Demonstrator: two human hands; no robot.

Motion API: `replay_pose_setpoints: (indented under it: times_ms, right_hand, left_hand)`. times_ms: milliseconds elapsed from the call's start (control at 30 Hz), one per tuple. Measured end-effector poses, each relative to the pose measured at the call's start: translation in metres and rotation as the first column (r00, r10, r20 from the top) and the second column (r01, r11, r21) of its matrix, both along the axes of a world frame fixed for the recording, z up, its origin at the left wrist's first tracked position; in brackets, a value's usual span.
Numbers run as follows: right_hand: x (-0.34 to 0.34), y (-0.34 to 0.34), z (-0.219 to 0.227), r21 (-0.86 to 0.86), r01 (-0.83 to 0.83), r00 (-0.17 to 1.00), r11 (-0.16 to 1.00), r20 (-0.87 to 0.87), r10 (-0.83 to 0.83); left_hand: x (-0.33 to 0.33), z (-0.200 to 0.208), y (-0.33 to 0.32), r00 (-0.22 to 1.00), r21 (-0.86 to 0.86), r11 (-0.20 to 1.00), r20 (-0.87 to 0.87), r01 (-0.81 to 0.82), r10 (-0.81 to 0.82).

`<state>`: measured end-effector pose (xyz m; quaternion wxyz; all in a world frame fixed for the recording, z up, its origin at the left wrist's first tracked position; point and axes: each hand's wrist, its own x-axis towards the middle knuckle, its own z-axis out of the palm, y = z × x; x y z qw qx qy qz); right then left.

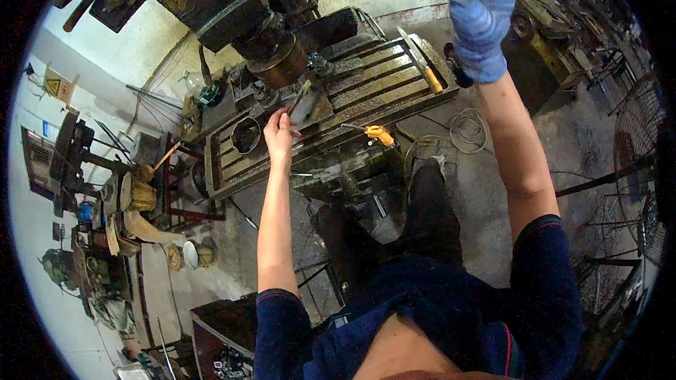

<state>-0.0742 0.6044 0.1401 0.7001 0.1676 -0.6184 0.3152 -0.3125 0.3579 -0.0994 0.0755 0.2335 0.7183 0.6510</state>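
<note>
My left hand, bare, is closed around a slim brush with a pale tip. It is over the slotted metal machine table, just below the round spindle head. A round tin with dark contents stands beside that hand. My right hand wears a blue and white glove and is raised at the upper right, beyond the table's end. Its fingertips run up to the picture's edge, so their grip cannot be made out.
A file with an orange handle lies across the table's right end. A yellow air gun rests at the front edge. Coiled hose lies on the floor, and a large caged fan stands at the right. A clear green bottle is behind the left end.
</note>
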Motion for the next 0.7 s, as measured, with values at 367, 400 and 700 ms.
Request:
replay_pose_setpoints:
  times_ms: [367, 400, 700]
  right_hand:
    - [-0.039, 0.041, 0.085, 0.165, 0.054, 0.998, 0.985, -0.024, -0.051]
    - [-0.029, 0.031, 0.089, 0.138, 0.124, 0.989, 0.983, 0.067, -0.134]
    - [0.029, -0.015, -0.033, -0.046, 0.371, 0.831, 0.927, 0.461, -0.31]
  left_hand:
    - [-0.026, -0.015, 0.007, 0.913, -0.237, 0.905, -0.299, -0.352, 0.277]
    - [-0.03, -0.016, 0.006, 0.888, -0.249, 0.883, -0.349, -0.397, 0.301]
    - [-0.016, -0.001, -0.083, 0.823, -0.219, 0.886, -0.509, -0.408, 0.253]
